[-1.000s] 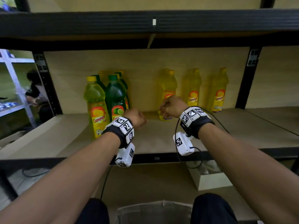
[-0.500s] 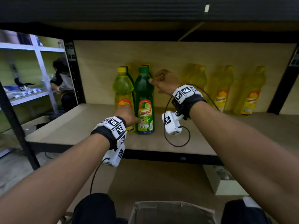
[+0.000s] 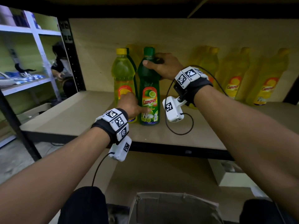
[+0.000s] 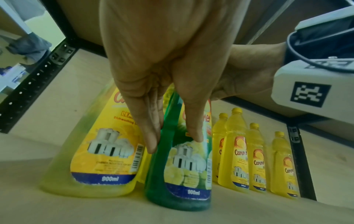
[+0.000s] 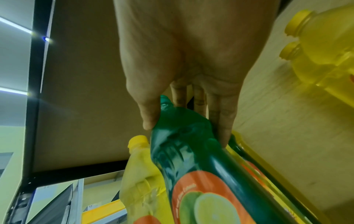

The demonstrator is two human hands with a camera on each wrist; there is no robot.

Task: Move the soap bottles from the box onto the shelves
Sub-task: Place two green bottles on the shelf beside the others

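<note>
A green lime soap bottle (image 3: 149, 88) stands upright on the wooden shelf (image 3: 72, 113), touching a yellow-green soap bottle (image 3: 123, 78) on its left. My right hand (image 3: 152, 62) grips the green bottle's shoulder just below the cap, thumb in front and fingers behind. In the right wrist view the right hand (image 5: 185, 131) clamps the green bottle (image 5: 184, 148). My left hand (image 3: 137, 105) holds the bottle low down. In the left wrist view the left hand (image 4: 172, 144) has its thumb on the green bottle's label (image 4: 184, 163) and its fingers (image 4: 151, 136) between the two bottles. More bottles stand behind, mostly hidden.
Several yellow soap bottles (image 3: 233, 81) line the shelf's back wall to the right. A black upright post (image 3: 71, 54) bounds the shelf on the left; beyond it a person (image 3: 59, 62) sits by white shelving (image 3: 24, 84). An open cardboard box (image 3: 174, 207) lies below, a white box (image 3: 226, 175) under the shelf.
Both hands moved left and forward from in front of the yellow bottles. The right hand dropped from beside the green cap onto the bottle's shoulder; the left hand closed on its lower body.
</note>
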